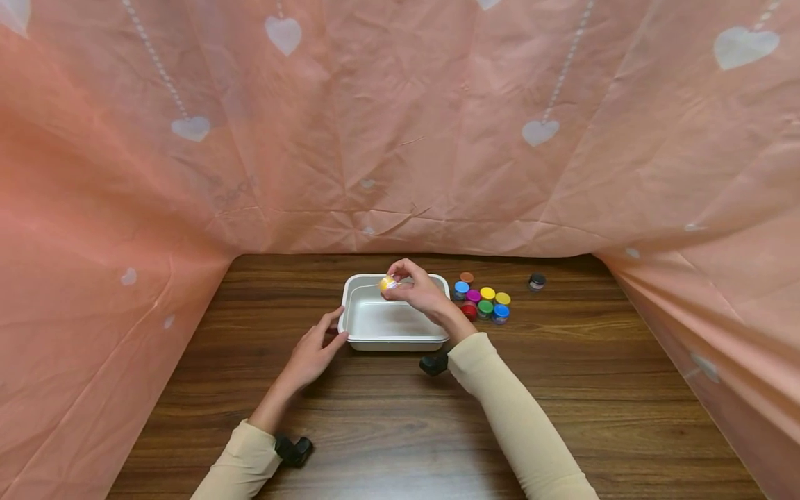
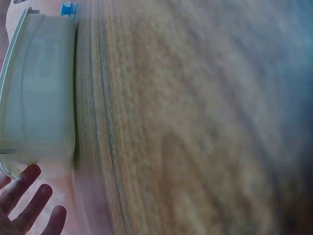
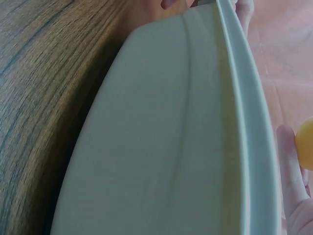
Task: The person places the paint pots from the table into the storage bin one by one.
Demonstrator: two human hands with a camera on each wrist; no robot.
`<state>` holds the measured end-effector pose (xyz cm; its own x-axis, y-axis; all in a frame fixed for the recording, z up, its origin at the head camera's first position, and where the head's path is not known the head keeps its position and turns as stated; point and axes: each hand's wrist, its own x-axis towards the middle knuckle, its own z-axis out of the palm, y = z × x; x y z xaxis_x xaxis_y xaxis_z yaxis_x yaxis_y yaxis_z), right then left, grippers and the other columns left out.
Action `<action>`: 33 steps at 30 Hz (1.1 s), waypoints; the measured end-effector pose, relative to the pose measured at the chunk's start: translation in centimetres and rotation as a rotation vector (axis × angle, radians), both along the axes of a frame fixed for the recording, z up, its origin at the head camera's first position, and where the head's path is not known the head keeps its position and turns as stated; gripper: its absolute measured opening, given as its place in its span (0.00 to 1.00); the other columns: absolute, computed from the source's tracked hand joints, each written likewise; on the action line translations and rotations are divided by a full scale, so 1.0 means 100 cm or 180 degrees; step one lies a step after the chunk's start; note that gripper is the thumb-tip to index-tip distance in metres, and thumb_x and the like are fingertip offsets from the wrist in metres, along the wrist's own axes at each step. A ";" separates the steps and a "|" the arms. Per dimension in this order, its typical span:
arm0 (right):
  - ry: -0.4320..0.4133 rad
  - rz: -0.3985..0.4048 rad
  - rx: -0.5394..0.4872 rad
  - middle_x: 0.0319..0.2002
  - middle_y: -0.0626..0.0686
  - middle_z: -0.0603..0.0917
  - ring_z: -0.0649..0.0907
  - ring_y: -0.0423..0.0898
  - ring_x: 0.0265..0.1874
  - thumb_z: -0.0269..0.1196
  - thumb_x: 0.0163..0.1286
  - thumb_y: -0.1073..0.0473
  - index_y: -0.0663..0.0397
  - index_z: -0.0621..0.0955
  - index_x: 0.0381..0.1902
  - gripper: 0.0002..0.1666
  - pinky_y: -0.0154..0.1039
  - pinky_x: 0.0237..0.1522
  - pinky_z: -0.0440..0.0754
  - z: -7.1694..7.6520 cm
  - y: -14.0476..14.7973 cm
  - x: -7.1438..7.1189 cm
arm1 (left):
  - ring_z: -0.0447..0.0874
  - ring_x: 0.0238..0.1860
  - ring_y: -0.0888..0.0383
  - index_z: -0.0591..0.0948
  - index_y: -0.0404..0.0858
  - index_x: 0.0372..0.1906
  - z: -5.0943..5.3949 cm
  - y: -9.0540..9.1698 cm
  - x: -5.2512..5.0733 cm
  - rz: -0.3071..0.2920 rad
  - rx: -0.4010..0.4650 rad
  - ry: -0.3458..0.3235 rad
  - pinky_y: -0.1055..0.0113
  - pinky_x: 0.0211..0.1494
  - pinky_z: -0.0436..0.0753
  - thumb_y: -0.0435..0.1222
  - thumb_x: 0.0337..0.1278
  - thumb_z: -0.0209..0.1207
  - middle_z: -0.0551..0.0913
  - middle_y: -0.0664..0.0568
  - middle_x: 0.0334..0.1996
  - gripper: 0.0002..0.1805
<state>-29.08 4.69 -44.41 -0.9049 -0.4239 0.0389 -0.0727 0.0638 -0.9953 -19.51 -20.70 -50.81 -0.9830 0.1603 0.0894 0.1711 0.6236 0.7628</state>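
Observation:
My right hand (image 1: 423,290) pinches a small paint jar (image 1: 387,283) with a yellow-orange lid above the far part of a white plastic tub (image 1: 394,345). In the right wrist view the round orange-yellow lid (image 3: 305,144) shows at the right edge, beside a finger. At the tub's left end, my left hand (image 1: 314,351) touches the rim with spread, fairly straight fingers. The left wrist view shows these fingers (image 2: 36,203) by the tub's wall (image 2: 46,93). What I see of the tub's inside is bare white.
Right of the tub stands a cluster of small jars with coloured lids, among them yellow (image 1: 487,294), green (image 1: 485,309) and blue (image 1: 501,314). A black-lidded jar (image 1: 537,281) stands apart, farther right. A pink curtain (image 1: 406,173) hangs behind the wooden table (image 1: 387,423).

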 end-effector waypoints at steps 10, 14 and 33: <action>0.0164 -0.0271 0.0310 0.42 0.53 0.77 0.76 0.46 0.45 0.73 0.63 0.66 0.58 0.76 0.44 0.18 0.34 0.41 0.83 -0.004 -0.012 -0.004 | 0.83 0.60 0.44 0.66 0.47 0.79 0.005 0.001 0.003 0.0014 0.0074 -0.0013 0.42 0.64 0.77 0.46 0.78 0.56 0.84 0.45 0.60 0.31; 0.0108 -0.0370 0.0525 0.42 0.51 0.80 0.79 0.46 0.45 0.75 0.63 0.61 0.52 0.77 0.42 0.16 0.36 0.41 0.79 -0.007 -0.015 -0.005 | 0.83 0.60 0.45 0.65 0.48 0.79 0.003 0.002 0.002 0.0006 0.0110 -0.0032 0.43 0.64 0.78 0.47 0.78 0.56 0.84 0.45 0.61 0.31; 0.0259 -0.0143 0.0982 0.42 0.57 0.86 0.89 0.53 0.33 0.72 0.68 0.60 0.61 0.85 0.57 0.21 0.38 0.36 0.85 -0.019 -0.038 -0.013 | 0.83 0.62 0.45 0.64 0.51 0.80 -0.002 0.006 0.002 0.0019 0.0209 -0.0076 0.42 0.64 0.78 0.49 0.78 0.55 0.85 0.45 0.59 0.31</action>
